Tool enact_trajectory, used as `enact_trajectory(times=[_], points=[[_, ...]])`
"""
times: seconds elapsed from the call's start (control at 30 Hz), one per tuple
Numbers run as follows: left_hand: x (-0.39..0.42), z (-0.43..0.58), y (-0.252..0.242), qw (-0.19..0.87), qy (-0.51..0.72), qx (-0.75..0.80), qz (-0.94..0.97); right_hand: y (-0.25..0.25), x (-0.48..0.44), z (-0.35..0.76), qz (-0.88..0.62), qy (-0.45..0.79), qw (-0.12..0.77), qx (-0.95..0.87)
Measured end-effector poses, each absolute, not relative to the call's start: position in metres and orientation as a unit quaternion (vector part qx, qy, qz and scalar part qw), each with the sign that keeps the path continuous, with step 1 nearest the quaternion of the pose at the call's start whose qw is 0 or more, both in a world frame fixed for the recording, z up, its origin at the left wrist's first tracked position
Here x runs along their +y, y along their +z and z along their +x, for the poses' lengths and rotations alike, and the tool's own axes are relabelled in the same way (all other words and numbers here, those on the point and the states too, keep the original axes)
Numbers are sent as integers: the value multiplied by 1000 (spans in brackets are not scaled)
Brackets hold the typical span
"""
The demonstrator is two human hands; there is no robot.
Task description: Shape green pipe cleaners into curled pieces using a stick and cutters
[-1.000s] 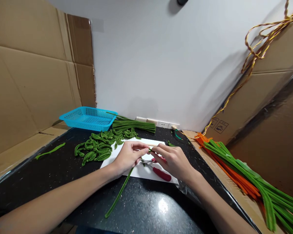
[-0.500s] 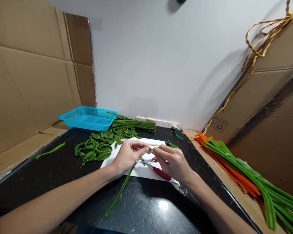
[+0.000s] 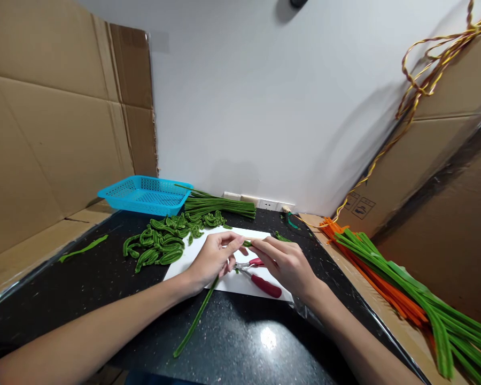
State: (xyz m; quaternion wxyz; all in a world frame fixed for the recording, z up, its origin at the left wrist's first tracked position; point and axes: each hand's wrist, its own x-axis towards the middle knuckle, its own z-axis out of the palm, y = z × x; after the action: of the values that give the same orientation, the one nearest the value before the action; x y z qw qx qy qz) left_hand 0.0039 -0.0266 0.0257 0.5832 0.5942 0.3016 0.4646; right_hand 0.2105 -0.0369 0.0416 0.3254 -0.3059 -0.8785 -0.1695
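My left hand (image 3: pixel 212 262) pinches a green fuzzy pipe cleaner (image 3: pixel 196 320), whose long tail slants down toward the table's near edge. Facing it, my right hand (image 3: pixel 286 263) closes its fingertips on the other end of the pipe cleaner; a short green piece shows in the small gap between the hands. Below the fingers, pliers with red handles (image 3: pixel 266 287) lie with jaws toward the left on a white sheet (image 3: pixel 179 269). A pale thin stick behind the fingertips is mostly hidden.
Looped green pipe cleaner pieces (image 3: pixel 158 240) are heaped left of the sheet. Behind them are a blue basket (image 3: pixel 144 204) and a bundle of straight dark green stems (image 3: pixel 220 206). Green stems (image 3: pixel 404 289) and orange stems (image 3: pixel 388 294) lie along the right edge, beside cardboard (image 3: pixel 444 214).
My right hand has shifted slightly, its fingers now flatter and covering more of the pale stick. My left fingertips have risen a little. The pipe cleaner's tail stays almost in place.
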Motion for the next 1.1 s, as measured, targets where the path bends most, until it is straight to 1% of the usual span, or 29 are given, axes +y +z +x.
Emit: enact_trajectory(times=[0.1,0.17,0.23,0.33,0.47,0.63,0.8,0.97,1.1], points=[[-26,2,22,573,435,295,629,42,-37,210,-308,-176,308,-883],[-26,2,21,547,446,283,649,42,-37,209,-319,-149,304,-885],[-28,1,22,508,466,277,669,42,-37,207,-337,-87,307,-886],[-31,-1,25,462,473,286,694,44,-38,204,-363,39,324,-873],[-32,-3,27,452,473,289,699,48,-41,198,-372,177,340,-845],[-29,-4,26,467,453,281,706,52,-46,192,-382,290,379,-791],[-28,-2,27,532,422,260,687,49,-46,189,-378,334,417,-756],[-28,-2,29,587,402,251,657,47,-46,188,-361,363,427,-746],[-26,-2,26,623,369,249,643,48,-44,190,-356,410,409,-733]])
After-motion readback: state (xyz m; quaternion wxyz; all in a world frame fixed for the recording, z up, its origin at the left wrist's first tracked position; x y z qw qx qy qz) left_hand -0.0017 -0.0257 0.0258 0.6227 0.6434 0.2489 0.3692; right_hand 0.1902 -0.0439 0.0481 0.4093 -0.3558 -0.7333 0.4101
